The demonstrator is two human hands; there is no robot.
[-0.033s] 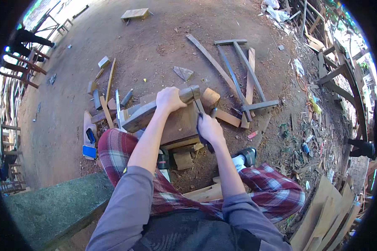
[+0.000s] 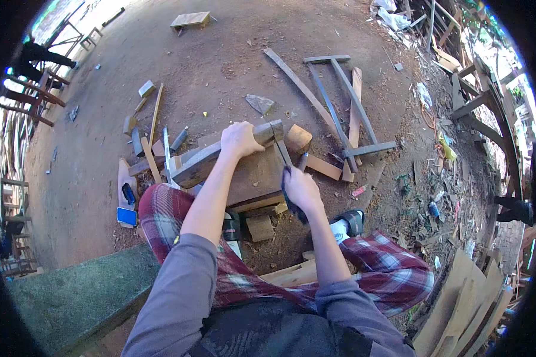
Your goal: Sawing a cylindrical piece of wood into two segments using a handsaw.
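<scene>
Two hands (image 2: pixel 240 140) (image 2: pixel 302 189) — one gripped timber (image 2: pixel 203 166)

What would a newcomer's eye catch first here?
Probably the work at the center: the left hand grips a curved piece of wood, while the right hand holds what looks like a saw at the wood's right end. Beyond, to the right, a wooden frame lies on the ground. Red plaid trousers stand out below.

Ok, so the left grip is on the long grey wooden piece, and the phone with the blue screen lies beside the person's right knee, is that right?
Not quite: the phone lies beside the left knee, as the head view shows. The left grip is indeed on the long grey wooden piece.
</scene>
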